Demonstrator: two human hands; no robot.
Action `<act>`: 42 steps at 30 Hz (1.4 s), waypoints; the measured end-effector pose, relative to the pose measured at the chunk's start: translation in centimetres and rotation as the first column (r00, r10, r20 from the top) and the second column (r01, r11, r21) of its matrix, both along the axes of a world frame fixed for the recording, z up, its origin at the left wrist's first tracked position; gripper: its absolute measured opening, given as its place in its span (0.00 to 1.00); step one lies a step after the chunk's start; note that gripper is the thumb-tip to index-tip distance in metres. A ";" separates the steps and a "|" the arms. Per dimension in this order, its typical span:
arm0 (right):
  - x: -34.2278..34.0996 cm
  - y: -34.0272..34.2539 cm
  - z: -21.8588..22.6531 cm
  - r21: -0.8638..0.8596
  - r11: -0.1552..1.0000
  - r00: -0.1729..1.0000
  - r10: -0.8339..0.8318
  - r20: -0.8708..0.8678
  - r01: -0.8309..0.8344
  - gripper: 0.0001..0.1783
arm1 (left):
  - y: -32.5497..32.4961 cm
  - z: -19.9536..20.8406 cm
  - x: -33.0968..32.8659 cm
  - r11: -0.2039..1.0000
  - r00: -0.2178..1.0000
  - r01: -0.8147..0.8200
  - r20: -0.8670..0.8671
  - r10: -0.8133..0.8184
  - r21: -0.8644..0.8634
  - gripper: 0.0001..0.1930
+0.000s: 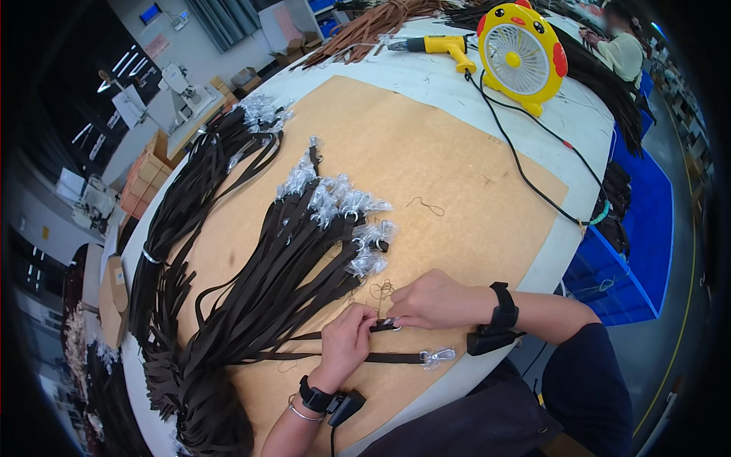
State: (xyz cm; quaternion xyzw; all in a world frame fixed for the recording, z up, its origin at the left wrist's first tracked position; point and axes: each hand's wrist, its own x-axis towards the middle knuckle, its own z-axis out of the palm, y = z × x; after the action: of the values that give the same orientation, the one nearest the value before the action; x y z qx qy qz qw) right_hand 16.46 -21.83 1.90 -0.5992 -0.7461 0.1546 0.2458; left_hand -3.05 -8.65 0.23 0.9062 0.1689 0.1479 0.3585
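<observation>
At the near edge of the table, my left hand point(346, 341) pinches a dark brown strap point(384, 325) close to its end. My right hand point(430, 299) meets it there, its fingers closed on the same end, where a bit of shiny metal shows. The fingers partly hide that end. Just nearer to me lies another dark strap point(392, 358), tipped with a metal snap hook point(437, 358) in clear plastic. Left of my hands spreads a bundle of dark straps point(263, 286), many of its ends wrapped in clear plastic point(335, 199).
Brown board point(472, 198) covers much of the white table, with loose thread point(426, 206) on it. A second strap bundle point(179, 206) lies left. Far back are a yellow heat gun point(442, 46), a chick-shaped fan point(521, 61) and a black cable point(525, 171). Blue bins point(647, 266) stand right; a person point(620, 49) works beyond.
</observation>
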 end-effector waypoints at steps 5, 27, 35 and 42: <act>0.1 0.2 -0.4 0.019 1.000 1.000 0.018 0.006 -0.018 0.10 | -0.1 0.2 0.2 0.994 0.997 -0.061 -0.056 0.056 -0.087 0.03; 1.2 3.0 -3.0 -0.381 0.916 0.337 -0.323 -0.885 -0.123 0.20 | 1.5 3.3 -3.5 0.944 0.986 0.048 -0.165 0.008 0.327 0.18; 12.6 1.7 -3.6 -0.184 0.782 0.467 -0.524 -0.712 0.596 0.20 | 1.6 3.0 -3.6 0.962 0.995 0.075 -0.082 -0.055 0.263 0.15; 4.4 4.7 -0.3 -0.351 0.925 0.481 -0.377 -0.791 0.149 0.21 | 1.8 2.8 -4.3 0.969 0.977 0.171 -0.157 -0.143 0.180 0.09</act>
State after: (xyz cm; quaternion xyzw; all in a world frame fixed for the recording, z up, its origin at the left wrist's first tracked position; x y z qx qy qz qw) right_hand 20.82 -17.13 1.59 -0.5799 -0.4060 0.4726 0.5250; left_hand -7.31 -6.81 3.07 0.9553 0.1065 0.0694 0.2669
